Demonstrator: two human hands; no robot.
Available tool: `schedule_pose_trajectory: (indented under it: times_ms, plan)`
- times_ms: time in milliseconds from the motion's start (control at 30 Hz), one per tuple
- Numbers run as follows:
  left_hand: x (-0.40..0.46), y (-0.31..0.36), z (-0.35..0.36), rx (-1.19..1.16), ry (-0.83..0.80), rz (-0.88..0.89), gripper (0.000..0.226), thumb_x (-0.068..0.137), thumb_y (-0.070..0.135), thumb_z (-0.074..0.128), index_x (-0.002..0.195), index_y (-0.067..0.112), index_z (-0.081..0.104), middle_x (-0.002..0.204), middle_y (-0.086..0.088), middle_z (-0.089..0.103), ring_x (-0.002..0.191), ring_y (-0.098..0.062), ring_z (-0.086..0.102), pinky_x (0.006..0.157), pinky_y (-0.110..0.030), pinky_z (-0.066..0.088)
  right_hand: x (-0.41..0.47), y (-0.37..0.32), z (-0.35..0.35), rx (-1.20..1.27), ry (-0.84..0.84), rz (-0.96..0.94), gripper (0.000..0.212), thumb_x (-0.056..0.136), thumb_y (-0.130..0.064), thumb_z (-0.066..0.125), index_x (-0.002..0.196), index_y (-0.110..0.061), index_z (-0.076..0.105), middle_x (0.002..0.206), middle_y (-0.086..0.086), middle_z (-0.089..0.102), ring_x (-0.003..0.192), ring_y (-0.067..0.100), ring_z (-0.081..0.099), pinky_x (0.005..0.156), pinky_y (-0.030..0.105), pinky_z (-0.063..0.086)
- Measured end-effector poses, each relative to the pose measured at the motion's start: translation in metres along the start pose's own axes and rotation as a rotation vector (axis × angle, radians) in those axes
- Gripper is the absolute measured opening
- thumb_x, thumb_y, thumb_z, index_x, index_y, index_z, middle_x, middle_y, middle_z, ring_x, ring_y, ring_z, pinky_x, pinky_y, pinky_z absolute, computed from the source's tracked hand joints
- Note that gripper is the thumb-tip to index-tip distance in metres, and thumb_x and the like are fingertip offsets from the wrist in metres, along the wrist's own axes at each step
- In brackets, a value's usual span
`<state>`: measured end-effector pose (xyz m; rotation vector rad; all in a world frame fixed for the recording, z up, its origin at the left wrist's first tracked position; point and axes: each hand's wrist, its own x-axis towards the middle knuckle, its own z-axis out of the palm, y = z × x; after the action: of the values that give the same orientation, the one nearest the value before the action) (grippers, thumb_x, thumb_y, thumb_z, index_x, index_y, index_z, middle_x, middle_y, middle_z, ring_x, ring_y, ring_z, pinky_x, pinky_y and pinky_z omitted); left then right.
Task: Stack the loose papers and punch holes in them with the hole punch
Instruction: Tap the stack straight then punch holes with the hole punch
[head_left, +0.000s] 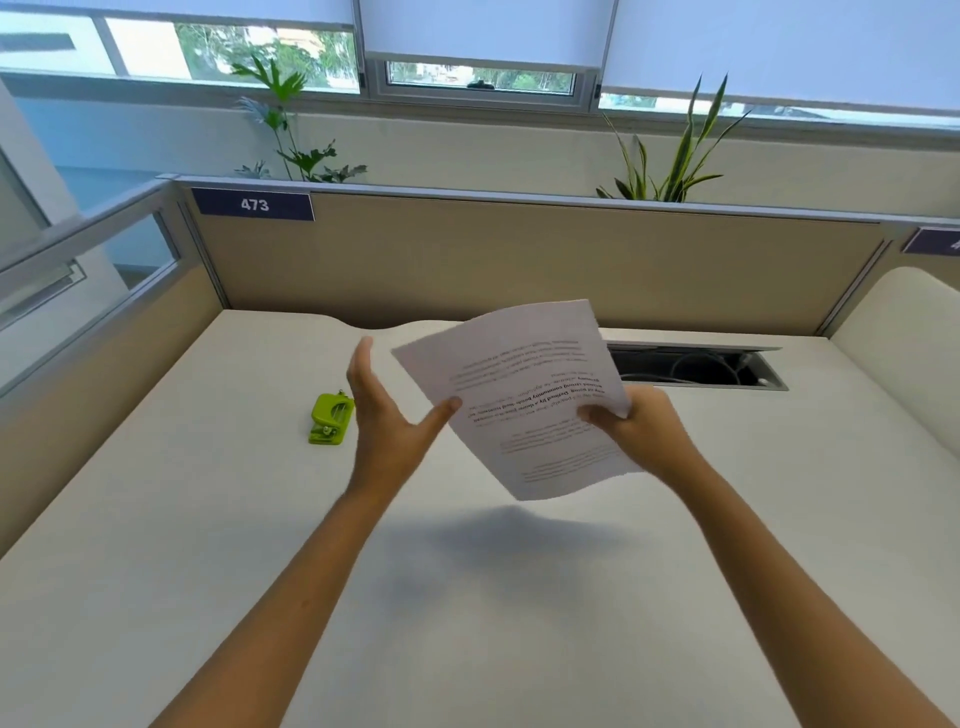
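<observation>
Holding papers (524, 400) aloft, right hand (631, 431).

Papers (524, 395): thin matt white printed sheets; hole punch (330, 419): glossy lime-green plastic with small metal parts; desk (218, 519): smooth matt off-white; partition (519, 265): matt beige, metal-trimmed.

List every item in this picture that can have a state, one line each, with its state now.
papers: held above the desk, tilted
right hand: gripping the papers' edge
left hand: open, thumb touching the papers
hole punch: on the desk, untouched
cable tray: open
blinds: mostly lowered
</observation>
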<state>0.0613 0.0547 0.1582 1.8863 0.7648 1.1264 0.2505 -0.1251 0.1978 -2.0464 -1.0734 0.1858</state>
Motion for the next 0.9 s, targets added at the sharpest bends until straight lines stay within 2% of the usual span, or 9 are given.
schedule_pose_trajectory:
  times_ms: [100,200,300,400,500,633,733,833,900]
  plan:
    - [0.022,0.021,-0.017,0.203,-0.115,0.213,0.097,0.072,0.051,0.072,0.146,0.026,0.015,0.156,0.0,0.017,0.145,-0.017,0.01,0.112,-0.041,0.021,0.01,-0.014,-0.019,-0.258,-0.159,-0.115,0.011,0.086,-0.009,0.062,0.083,-0.009,0.073,0.074,-0.001,0.065,0.074,0.021,0.06,0.061,0.026,0.041]
    - [0.031,0.041,-0.026,0.28,-0.469,0.215,0.066,0.078,0.042,0.07,0.136,0.036,0.04,0.147,0.005,0.038,0.14,-0.018,0.025,0.11,-0.043,0.025,0.015,-0.026,-0.026,-0.404,-0.262,-0.201,0.014,0.087,-0.012,0.06,0.082,-0.017,0.072,0.078,0.001,0.069,0.076,0.021,0.062,0.07,0.032,0.049]
    - [0.026,0.046,-0.021,0.162,-0.72,0.076,0.026,0.088,0.031,0.061,0.114,0.028,0.061,0.108,0.006,0.063,0.1,-0.019,0.06,0.076,-0.023,0.05,0.017,-0.033,-0.024,-0.503,-0.299,-0.28,0.011,0.083,-0.014,0.062,0.078,-0.018,0.071,0.077,0.002,0.071,0.075,0.021,0.062,0.071,0.037,0.052]
    - [0.018,0.041,-0.014,0.064,-0.702,-0.088,0.025,0.092,0.032,0.056,0.109,0.017,0.065,0.094,-0.003,0.067,0.084,-0.022,0.064,0.069,-0.025,0.051,0.02,-0.033,-0.041,-0.375,-0.294,-0.26,0.003,0.078,-0.021,0.071,0.075,-0.02,0.071,0.067,-0.007,0.068,0.066,0.007,0.06,0.064,0.024,0.047]
    - [0.017,0.031,-0.02,-0.104,-0.643,-0.187,0.021,0.082,0.041,0.058,0.1,0.032,0.064,0.093,0.0,0.069,0.087,-0.021,0.066,0.074,-0.036,0.056,0.022,-0.026,-0.077,-0.043,-0.18,-0.151,0.006,0.077,-0.021,0.076,0.081,-0.018,0.073,0.068,-0.005,0.073,0.061,0.0,0.063,0.059,0.012,0.046]
    - [0.019,0.019,-0.032,-0.271,-0.573,-0.237,0.014,0.083,0.027,0.065,0.096,0.033,0.065,0.09,0.007,0.072,0.088,-0.019,0.067,0.077,-0.039,0.057,0.014,-0.006,-0.104,0.421,-0.161,-0.022,0.015,0.076,-0.016,0.069,0.092,-0.015,0.069,0.077,-0.001,0.076,0.072,0.012,0.07,0.062,0.021,0.055]
    - [0.019,0.02,-0.035,-0.386,-0.535,-0.251,0.019,0.089,0.014,0.057,0.097,0.031,0.063,0.083,0.015,0.073,0.08,-0.008,0.069,0.066,-0.027,0.058,0.005,0.009,-0.093,0.706,-0.258,0.01,0.028,0.071,-0.024,0.075,0.097,-0.017,0.07,0.093,0.001,0.075,0.085,0.017,0.071,0.069,0.029,0.058]
    - [0.018,0.019,-0.033,-0.439,-0.501,-0.272,0.021,0.09,0.013,0.057,0.098,0.03,0.063,0.087,0.015,0.073,0.082,-0.008,0.069,0.068,-0.028,0.058,-0.003,0.017,-0.066,0.808,-0.282,0.067,0.057,0.051,-0.038,0.089,0.1,-0.015,0.071,0.102,0.006,0.074,0.091,0.022,0.071,0.071,0.032,0.058]
    - [0.018,0.015,-0.03,-0.446,-0.477,-0.281,0.018,0.086,0.018,0.064,0.099,0.031,0.066,0.095,0.011,0.073,0.092,-0.015,0.068,0.078,-0.036,0.057,-0.006,0.018,-0.047,0.798,-0.236,0.105,0.06,0.054,-0.038,0.088,0.104,-0.011,0.069,0.104,0.008,0.074,0.096,0.027,0.07,0.073,0.033,0.058]
